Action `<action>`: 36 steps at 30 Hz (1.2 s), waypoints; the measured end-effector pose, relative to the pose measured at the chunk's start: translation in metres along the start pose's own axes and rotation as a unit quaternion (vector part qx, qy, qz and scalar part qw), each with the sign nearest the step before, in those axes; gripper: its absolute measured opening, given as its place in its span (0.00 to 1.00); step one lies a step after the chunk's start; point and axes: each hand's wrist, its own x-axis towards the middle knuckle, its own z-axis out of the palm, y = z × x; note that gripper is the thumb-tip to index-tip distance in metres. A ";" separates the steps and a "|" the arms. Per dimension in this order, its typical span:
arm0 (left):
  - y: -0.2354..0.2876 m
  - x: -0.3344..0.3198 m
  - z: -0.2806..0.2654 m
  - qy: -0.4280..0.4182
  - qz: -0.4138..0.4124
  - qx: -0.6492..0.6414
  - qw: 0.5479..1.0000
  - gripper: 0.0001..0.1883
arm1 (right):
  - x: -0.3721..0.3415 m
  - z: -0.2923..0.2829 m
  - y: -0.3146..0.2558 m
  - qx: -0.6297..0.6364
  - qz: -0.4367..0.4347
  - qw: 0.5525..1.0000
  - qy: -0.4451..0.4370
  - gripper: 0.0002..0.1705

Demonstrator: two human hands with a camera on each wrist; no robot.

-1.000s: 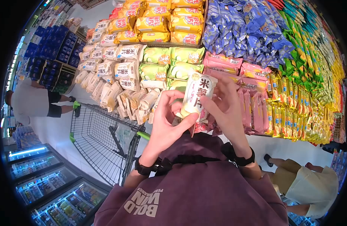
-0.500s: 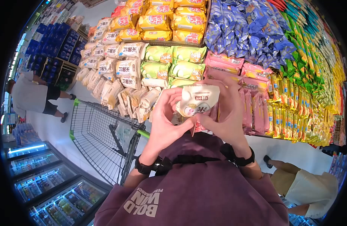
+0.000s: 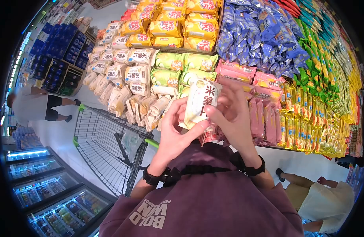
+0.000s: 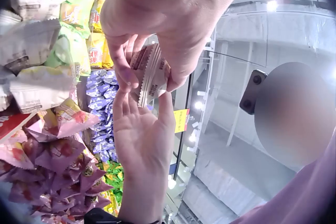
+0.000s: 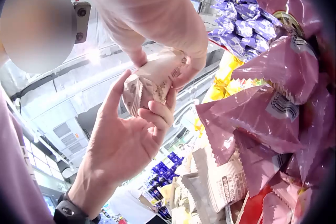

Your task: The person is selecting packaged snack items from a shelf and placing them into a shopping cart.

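A white snack packet (image 3: 198, 103) with dark printed characters is held up between both hands, over the front of the snack display. My left hand (image 3: 177, 128) grips its lower left end, thumb across the front. On the other side my right hand (image 3: 236, 120) holds the packet, thumb pressed on its face and fingers behind. Both wrist views show the packet's crimped end (image 4: 146, 79) and wrinkled wrapper (image 5: 157, 74) between the fingertips. Matching white packets (image 3: 138, 75) are stacked left of the hands, with green packets (image 3: 166, 77) just behind.
Pink packets (image 3: 265, 114) line the display's right front; yellow (image 3: 166, 27) and blue ones (image 3: 265, 35) lie farther back. A shopping cart (image 3: 107, 138) stands at the left beside freezers (image 3: 67, 205). One person (image 3: 33, 104) is at the far left, another (image 3: 328, 203) at the lower right.
The packet tipped so its top end faced the head camera half a second ago, then turned back to show its printed front. Both hands have kept hold of it throughout.
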 end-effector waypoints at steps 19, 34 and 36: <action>0.002 0.000 0.003 0.030 0.367 0.383 0.847 0.26 | 0.001 -0.007 -0.001 0.190 0.186 0.960 -0.092 0.33; -0.014 0.003 0.004 0.068 0.351 0.327 0.875 0.16 | -0.002 -0.014 -0.003 0.097 0.053 0.986 -0.122 0.40; -0.016 0.003 0.004 0.072 0.338 0.310 0.886 0.15 | -0.003 -0.014 -0.005 0.098 0.046 0.985 -0.136 0.40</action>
